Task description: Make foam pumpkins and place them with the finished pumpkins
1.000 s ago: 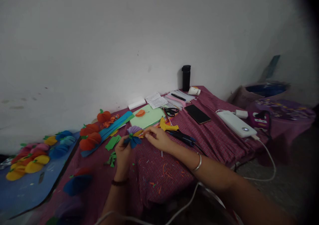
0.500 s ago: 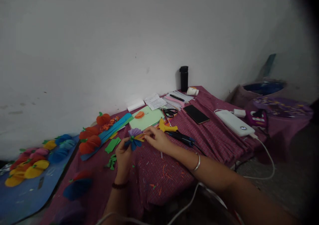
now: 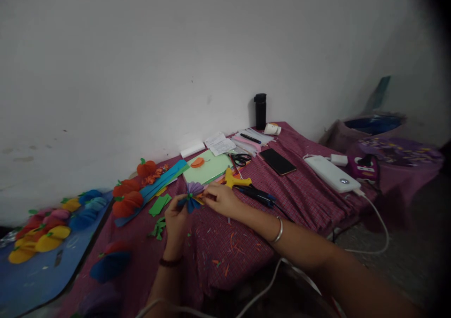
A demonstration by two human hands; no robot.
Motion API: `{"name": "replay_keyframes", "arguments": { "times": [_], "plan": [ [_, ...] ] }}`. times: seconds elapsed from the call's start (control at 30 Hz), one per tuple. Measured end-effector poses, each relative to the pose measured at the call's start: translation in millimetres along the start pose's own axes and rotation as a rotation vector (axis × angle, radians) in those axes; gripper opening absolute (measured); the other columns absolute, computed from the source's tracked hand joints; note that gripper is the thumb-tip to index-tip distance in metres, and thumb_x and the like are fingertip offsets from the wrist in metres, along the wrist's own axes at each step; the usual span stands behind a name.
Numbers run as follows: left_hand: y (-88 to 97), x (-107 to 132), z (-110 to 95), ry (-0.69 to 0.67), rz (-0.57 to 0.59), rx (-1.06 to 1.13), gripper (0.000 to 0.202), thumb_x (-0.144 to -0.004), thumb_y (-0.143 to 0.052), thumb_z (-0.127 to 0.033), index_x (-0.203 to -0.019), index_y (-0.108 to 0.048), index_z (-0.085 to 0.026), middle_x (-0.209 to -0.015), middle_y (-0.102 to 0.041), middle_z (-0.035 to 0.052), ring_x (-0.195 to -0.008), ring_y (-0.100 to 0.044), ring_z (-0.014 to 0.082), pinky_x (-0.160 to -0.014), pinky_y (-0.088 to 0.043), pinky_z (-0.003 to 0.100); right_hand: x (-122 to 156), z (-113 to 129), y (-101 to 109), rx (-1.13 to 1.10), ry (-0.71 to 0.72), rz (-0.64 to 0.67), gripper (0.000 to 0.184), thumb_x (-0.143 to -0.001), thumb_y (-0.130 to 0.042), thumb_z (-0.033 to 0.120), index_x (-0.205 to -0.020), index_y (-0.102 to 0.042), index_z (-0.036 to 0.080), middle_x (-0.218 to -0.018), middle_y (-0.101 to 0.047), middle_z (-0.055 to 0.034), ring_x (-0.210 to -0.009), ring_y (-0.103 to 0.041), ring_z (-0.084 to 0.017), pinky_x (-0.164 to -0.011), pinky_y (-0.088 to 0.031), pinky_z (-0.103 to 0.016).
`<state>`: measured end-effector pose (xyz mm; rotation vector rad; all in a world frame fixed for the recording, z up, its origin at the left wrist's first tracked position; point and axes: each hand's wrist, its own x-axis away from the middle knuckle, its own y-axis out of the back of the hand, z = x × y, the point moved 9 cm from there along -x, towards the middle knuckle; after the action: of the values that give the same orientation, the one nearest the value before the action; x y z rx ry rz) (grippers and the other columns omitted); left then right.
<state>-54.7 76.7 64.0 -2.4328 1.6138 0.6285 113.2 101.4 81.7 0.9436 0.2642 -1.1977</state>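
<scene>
A small multicoloured paper pumpkin (image 3: 194, 189), with purple, blue and orange-yellow folds around a green centre, is up above the table. My left hand (image 3: 175, 218) is closed on its left side. From the right, the fingertips of my right hand (image 3: 221, 198) pinch its orange-yellow folds; the exact contact is too small to make out. A yellow glue gun (image 3: 235, 179) lies just beyond my right hand. Green paper strips (image 3: 159, 205) and curled green scraps (image 3: 159, 228) lie left of my left hand.
Orange paper pumpkins (image 3: 127, 204) and blue strips (image 3: 165, 179) lie left; more pumpkins cover a blue board (image 3: 38, 285). Scissors (image 3: 240, 159), a phone (image 3: 277, 161), a black bottle (image 3: 260, 111) and a white power bank (image 3: 331, 173) sit farther back. A white cable (image 3: 262, 290) crosses in front.
The paper pumpkin has turned slightly in my fingers, its purple folds now tilting more to the right. My right hand has shifted a little; both hands stay on it.
</scene>
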Motion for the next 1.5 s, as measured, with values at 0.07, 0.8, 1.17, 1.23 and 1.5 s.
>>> {"name": "replay_keyframes", "arguments": {
  "times": [0.07,0.8,1.17,1.23,1.5],
  "plan": [
    [-4.2,1,-3,-0.011,0.035,-0.03,0.013,-0.066,-0.069,-0.025,-0.077,-0.068,-0.016,-0.069,-0.063,-0.0006,-0.064,-0.054,0.0127,-0.063,-0.044,0.023,0,2,-1,0.063,0.033,0.018,0.007,-0.081,-0.06,0.012,-0.079,-0.064,0.017,-0.079,-0.06,-0.001,-0.072,-0.053,-0.012,-0.064,-0.036,-0.022],
    [-27.0,13,-8,-0.051,0.256,-0.219,0.019,-0.078,-0.063,-0.031,-0.067,-0.057,-0.016,-0.061,-0.049,-0.0037,-0.059,-0.042,0.0108,-0.056,-0.037,0.021,1,-7,-8,0.061,-0.073,0.148,0.009,-0.086,-0.054,0.017,-0.078,-0.059,0.016,-0.066,-0.056,0.0019,-0.062,-0.049,-0.011,-0.057,-0.028,-0.02],
    [12.7,8,-25,-0.129,0.0,0.026,0.026,-0.089,-0.05,-0.036,-0.078,-0.065,-0.018,-0.079,-0.063,0.0025,-0.078,-0.057,0.0161,-0.073,-0.044,0.026,-2,-14,-14,-0.183,-0.024,0.218,0.017,-0.089,-0.048,0.012,-0.083,-0.064,0.016,-0.071,-0.06,0.0011,-0.067,-0.053,-0.011,-0.063,-0.036,-0.02],
    [14.6,3,-16,-0.027,0.012,0.061,0.019,-0.083,-0.059,-0.035,-0.089,-0.067,-0.019,-0.09,-0.066,0.0035,-0.087,-0.059,0.0177,-0.079,-0.045,0.027,-1,-12,-18,-0.197,-0.005,0.269,0.018,-0.089,-0.048,0.014,-0.079,-0.062,0.015,-0.067,-0.056,0.0023,-0.063,-0.05,-0.011,-0.06,-0.035,-0.019],
    [-23.9,5,-17,0.004,0.391,0.217,0.012,-0.069,-0.075,-0.025,-0.076,-0.068,-0.019,-0.106,-0.064,0.0069,-0.106,-0.058,0.023,-0.094,-0.043,0.035,4,-2,-27,-0.193,0.033,0.364,0.021,-0.087,-0.048,0.014,-0.067,-0.056,0.015,-0.062,-0.049,0.0041,-0.059,-0.043,-0.009,-0.057,-0.031,-0.019]
  ]
}}
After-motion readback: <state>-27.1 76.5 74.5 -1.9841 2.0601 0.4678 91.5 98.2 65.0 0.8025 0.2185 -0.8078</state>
